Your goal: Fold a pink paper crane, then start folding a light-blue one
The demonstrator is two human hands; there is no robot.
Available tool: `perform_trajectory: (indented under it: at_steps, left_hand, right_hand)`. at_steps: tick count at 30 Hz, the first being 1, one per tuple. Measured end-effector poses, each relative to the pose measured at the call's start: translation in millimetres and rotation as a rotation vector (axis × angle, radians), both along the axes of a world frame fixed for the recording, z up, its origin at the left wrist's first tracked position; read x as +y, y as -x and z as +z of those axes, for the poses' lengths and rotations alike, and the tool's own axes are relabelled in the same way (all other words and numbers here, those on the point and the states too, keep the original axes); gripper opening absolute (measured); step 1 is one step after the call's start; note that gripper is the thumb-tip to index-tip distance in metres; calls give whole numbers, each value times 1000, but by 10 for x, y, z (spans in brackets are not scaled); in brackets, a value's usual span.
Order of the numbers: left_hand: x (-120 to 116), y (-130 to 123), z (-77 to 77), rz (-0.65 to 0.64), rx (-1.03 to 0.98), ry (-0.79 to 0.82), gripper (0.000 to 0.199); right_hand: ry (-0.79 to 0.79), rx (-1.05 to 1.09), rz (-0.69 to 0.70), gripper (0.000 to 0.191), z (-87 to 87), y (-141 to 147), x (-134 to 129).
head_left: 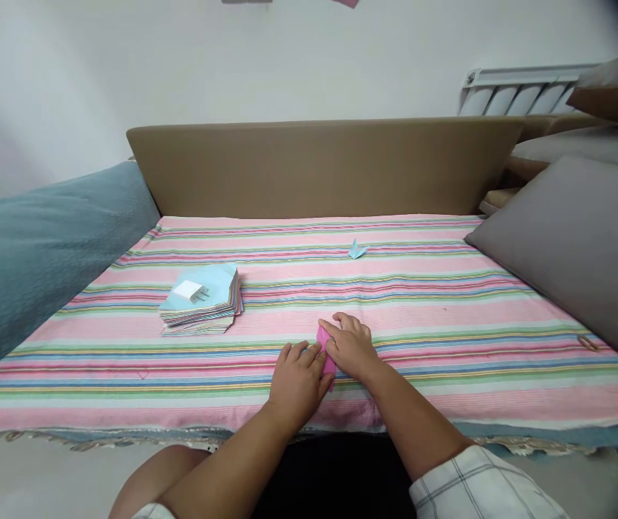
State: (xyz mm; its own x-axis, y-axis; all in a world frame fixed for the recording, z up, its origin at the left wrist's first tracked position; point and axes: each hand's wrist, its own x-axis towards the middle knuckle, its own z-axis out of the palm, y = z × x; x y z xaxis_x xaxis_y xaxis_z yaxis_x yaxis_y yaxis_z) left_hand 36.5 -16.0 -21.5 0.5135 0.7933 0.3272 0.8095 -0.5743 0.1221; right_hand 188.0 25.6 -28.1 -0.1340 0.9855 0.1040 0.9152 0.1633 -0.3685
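Narrow folded slip of bright pink paper [329,365], on multicoloured striped cloth [449,310] near the front edge; held down by bare left hand [297,376] at the nearer part and bare right hand [351,349] at the farther end; best creased with edges aligned, under even fingertip pressure.

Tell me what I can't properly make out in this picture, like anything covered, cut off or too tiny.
All in the head view:
Pink paper: the left hand and right hand partly cover it, hiding its full shape.
Paper stack: a white charger covers part of the top sheet.
Blue folded paper: too small to make out its folds.
Gray pillow: cut off by the right edge.
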Motion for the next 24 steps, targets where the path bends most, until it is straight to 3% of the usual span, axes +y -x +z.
perform_trajectory:
  at_steps: [5, 12, 24]
  left_hand:
    - [-2, 2, 12, 0, 7, 10, 31]
    - [6, -10, 36, -8, 20, 6, 28]
    - [0, 4, 15, -17, 11, -16, 27]
  right_hand:
    - [-74, 122, -9, 51, -7, -43, 0]
    - [-114, 274, 119, 22, -40, -157, -59]
    - [-42, 149, 27, 38, -10, -88, -38]
